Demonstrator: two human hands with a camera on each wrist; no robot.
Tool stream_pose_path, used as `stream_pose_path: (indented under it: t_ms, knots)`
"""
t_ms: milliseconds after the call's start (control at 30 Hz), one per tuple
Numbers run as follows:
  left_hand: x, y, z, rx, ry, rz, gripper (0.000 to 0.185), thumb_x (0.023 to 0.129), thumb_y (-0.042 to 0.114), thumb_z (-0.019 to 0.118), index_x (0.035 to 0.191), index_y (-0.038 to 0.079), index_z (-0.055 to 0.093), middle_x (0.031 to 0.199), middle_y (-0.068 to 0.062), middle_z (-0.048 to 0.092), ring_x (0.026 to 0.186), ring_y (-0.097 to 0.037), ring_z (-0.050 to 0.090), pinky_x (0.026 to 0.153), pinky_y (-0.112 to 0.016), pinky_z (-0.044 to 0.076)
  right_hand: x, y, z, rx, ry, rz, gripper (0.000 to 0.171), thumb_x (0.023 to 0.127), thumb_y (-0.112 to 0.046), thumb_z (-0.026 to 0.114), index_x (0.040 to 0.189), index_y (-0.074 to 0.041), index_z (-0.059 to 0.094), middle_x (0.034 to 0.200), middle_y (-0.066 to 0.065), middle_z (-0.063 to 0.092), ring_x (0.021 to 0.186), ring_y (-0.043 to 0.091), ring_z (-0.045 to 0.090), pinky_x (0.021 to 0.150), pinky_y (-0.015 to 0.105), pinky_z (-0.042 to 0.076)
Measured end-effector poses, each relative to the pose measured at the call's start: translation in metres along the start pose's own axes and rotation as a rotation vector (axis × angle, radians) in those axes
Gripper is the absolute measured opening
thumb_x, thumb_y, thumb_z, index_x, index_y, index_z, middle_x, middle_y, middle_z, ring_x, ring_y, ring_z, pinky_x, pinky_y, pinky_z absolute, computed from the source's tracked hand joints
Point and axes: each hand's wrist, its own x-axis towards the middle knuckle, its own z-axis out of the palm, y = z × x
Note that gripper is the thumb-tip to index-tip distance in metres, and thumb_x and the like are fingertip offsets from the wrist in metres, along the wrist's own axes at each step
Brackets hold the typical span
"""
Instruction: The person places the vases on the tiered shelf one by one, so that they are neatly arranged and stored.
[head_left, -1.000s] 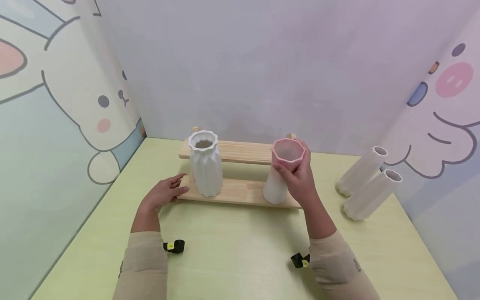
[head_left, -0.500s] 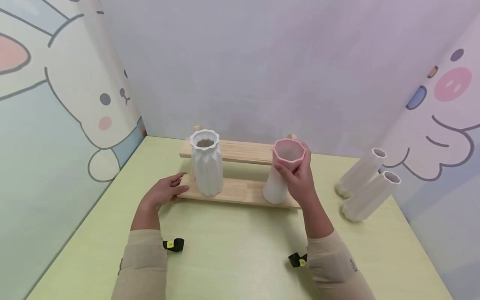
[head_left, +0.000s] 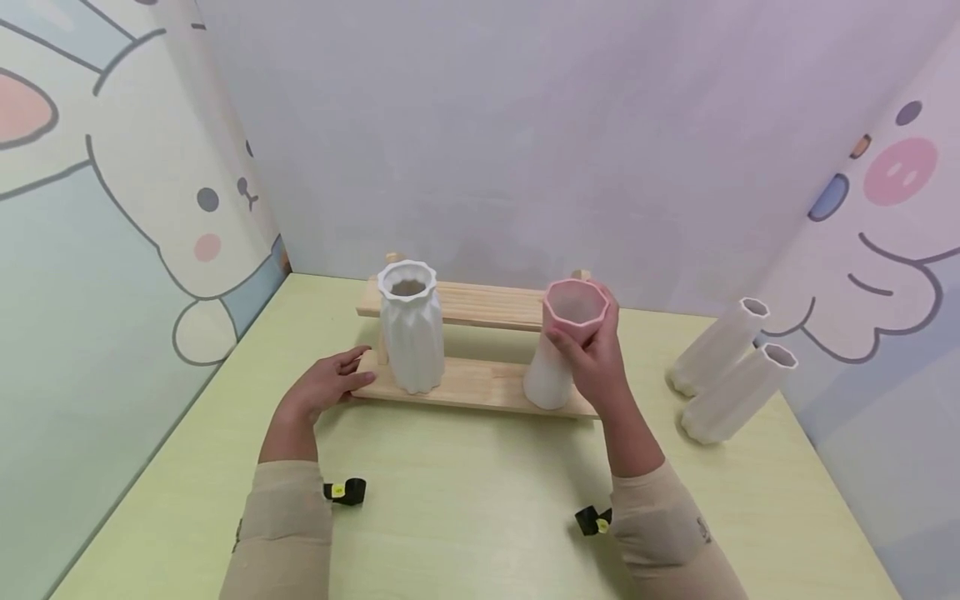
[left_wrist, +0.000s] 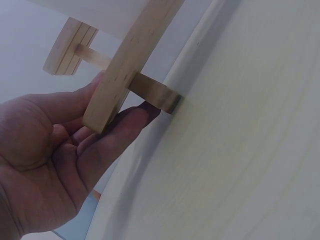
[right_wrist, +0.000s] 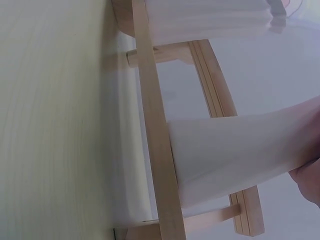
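Note:
A two-tier wooden shelf (head_left: 477, 385) stands on the table near the back wall. My left hand (head_left: 324, 385) holds the left end of its lower board, thumb above and fingers beneath; the left wrist view shows the fingers (left_wrist: 112, 142) under the board (left_wrist: 131, 65). My right hand (head_left: 602, 354) grips the upper part of a pink-and-white vase (head_left: 551, 375), thumb on the near side. The base of this vase (right_wrist: 220, 155) rests on the lower board at the right. A white pleated vase (head_left: 414, 342) with a scalloped rim stands upright on the left part of that board.
Two slim white vases (head_left: 738, 392) (head_left: 720, 348) stand close together on the table (head_left: 465, 500) at the right. A pale wall (head_left: 510, 150) rises behind the shelf, with cartoon-printed walls at both sides. Black wrist-camera mounts (head_left: 356, 492) show beside the sleeves.

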Motion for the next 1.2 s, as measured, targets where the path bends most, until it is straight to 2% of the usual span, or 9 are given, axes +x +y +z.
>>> stream_pose_path:
  t_ms: [267,700,1067,1200]
  knots:
    - [0.003,-0.001,0.002,0.003,-0.013,0.003,0.074,0.088,0.031,0.064,0.148,0.016,0.025,0.150,-0.020,0.018,0.127,-0.029,0.039,0.082,-0.036,0.051,-0.002,0.004,-0.002,-0.003,0.008,-0.001,0.080,0.083,-0.009,0.069,0.143,-0.003,0.015,0.126,0.014,0.041,0.109,0.030,0.043,0.082,0.024,0.046]
    - [0.005,-0.003,0.000,0.018,-0.003,-0.005,0.076,0.085,0.035,0.066,0.148,0.019,0.026,0.150,-0.018,0.019,0.122,-0.029,0.045,0.080,-0.035,0.052,-0.003,0.008,0.000,0.030,0.034,-0.043,0.079,0.083,-0.011,0.070,0.143,-0.006,0.019,0.126,0.018,0.041,0.109,0.039,0.042,0.082,0.025,0.046]
    - [0.005,-0.004,-0.001,0.018,-0.001,0.004,0.076,0.085,0.036,0.066,0.148,0.020,0.026,0.149,-0.018,0.020,0.115,-0.025,0.051,0.081,-0.034,0.051,-0.001,0.006,-0.001,0.045,0.035,-0.029,0.078,0.081,-0.010,0.072,0.142,-0.009,0.023,0.127,0.018,0.041,0.111,0.037,0.043,0.084,0.025,0.046]
    - [0.004,-0.005,-0.002,0.020,-0.002,0.007,0.076,0.086,0.036,0.065,0.148,0.019,0.026,0.149,-0.019,0.020,0.107,-0.023,0.058,0.081,-0.033,0.051,0.001,0.010,-0.002,0.063,0.029,-0.023,0.079,0.081,-0.008,0.072,0.143,-0.011,0.023,0.128,0.015,0.042,0.112,0.033,0.043,0.085,0.027,0.046]
